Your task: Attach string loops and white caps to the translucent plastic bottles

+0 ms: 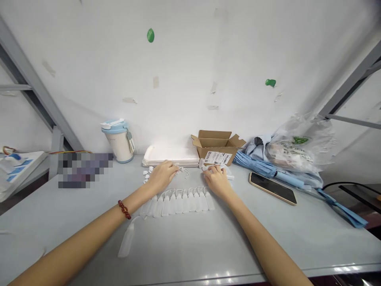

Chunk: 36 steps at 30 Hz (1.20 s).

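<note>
Both my hands rest on the pale table, above a row of several small translucent squeeze bottles lying side by side. My left hand, with a red bead bracelet on its wrist, has its fingers curled around a small white piece by the tray. My right hand is closed on a small clear bottle just in front of the cardboard box. One more bottle lies apart, under my left forearm. Small white caps are scattered left of my left hand.
An open cardboard box with a label and a flat white tray stand at the back. A white-and-blue jug is at the back left. A phone, a folded blue umbrella and a plastic bag lie on the right.
</note>
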Each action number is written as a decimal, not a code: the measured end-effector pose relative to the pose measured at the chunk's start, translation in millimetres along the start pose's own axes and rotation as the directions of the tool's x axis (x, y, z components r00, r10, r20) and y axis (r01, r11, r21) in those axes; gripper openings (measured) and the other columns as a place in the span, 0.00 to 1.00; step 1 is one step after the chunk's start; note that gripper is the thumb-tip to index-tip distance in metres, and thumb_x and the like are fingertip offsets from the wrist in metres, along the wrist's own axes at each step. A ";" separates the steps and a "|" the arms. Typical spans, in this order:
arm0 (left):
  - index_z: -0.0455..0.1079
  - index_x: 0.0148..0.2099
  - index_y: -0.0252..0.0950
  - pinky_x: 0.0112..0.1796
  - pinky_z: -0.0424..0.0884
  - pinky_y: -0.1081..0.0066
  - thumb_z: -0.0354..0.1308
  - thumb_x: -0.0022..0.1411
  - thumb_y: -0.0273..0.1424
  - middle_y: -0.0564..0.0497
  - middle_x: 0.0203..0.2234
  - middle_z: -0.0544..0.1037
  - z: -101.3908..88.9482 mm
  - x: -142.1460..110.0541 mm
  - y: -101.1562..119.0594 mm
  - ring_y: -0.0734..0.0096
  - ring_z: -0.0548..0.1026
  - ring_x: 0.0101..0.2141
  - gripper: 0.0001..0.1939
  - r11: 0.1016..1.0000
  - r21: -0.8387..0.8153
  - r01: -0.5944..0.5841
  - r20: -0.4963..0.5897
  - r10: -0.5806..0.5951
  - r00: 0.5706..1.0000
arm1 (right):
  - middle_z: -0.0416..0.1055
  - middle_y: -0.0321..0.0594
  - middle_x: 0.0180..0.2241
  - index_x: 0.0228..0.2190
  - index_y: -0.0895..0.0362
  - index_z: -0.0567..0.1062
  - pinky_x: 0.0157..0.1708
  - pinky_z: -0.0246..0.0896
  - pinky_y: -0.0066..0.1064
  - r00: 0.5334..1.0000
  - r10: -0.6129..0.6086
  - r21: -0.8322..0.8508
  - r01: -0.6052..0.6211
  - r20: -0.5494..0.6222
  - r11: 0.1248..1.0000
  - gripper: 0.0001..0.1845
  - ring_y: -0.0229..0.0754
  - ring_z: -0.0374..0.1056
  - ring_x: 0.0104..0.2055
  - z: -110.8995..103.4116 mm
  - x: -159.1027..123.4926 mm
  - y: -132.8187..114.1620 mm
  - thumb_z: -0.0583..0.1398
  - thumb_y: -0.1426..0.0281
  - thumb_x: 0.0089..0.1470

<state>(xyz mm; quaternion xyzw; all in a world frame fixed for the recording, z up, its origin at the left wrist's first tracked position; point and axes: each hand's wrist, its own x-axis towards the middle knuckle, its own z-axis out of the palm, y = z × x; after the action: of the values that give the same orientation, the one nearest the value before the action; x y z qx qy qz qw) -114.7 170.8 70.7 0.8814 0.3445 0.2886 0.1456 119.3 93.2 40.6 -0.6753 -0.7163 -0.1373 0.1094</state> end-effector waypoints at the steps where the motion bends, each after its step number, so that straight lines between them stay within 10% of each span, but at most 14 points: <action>1: 0.74 0.34 0.37 0.40 0.64 0.62 0.52 0.60 0.28 0.46 0.32 0.76 -2.8 -1.8 1.3 0.59 0.69 0.38 0.09 0.998 -0.050 0.032 -0.038 -0.034 0.999 | 0.70 0.51 0.44 0.39 0.56 0.76 0.43 0.48 0.42 1.000 0.004 0.002 -0.004 0.001 1.000 0.14 0.54 0.57 0.49 0.4 0.0 -0.4 0.51 0.74 0.58; 15: 0.74 0.32 0.36 0.30 0.68 0.71 0.65 0.48 0.40 0.48 0.35 0.78 -46.8 -51.8 -5.5 0.65 0.73 0.34 0.14 0.637 -0.717 0.283 -0.081 -0.480 0.874 | 0.74 0.43 0.35 0.40 0.57 0.71 0.38 0.57 0.34 0.962 0.253 0.334 -0.207 -0.101 0.920 0.11 0.46 0.67 0.40 -21.0 -6.9 -13.0 0.52 0.70 0.57; 22: 0.70 0.36 0.35 0.36 0.70 0.66 0.63 0.52 0.39 0.45 0.36 0.78 -40.0 -53.9 9.1 0.61 0.75 0.39 0.14 0.450 -0.849 0.279 0.069 -0.428 0.901 | 0.72 0.38 0.29 0.34 0.55 0.67 0.30 0.59 0.30 0.955 0.281 0.835 -0.079 -0.092 0.544 0.11 0.41 0.67 0.32 -35.0 -22.1 -56.6 0.59 0.62 0.50; 36: 0.72 0.37 0.35 0.38 0.69 0.71 0.62 0.56 0.32 0.51 0.29 0.77 -28.2 -58.6 16.4 0.71 0.74 0.35 0.07 0.149 -0.936 0.319 0.260 -0.318 0.912 | 0.72 0.35 0.28 0.32 0.54 0.68 0.34 0.62 0.31 0.985 0.143 0.854 0.005 -0.093 0.520 0.08 0.40 0.68 0.33 -44.0 -38.2 -91.2 0.61 0.66 0.49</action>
<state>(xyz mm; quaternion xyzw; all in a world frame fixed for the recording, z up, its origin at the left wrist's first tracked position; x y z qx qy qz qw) -158.2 120.1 76.6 0.5059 0.2680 0.4008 0.7153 29.5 37.7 64.4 -0.5511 -0.6539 0.1837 0.4847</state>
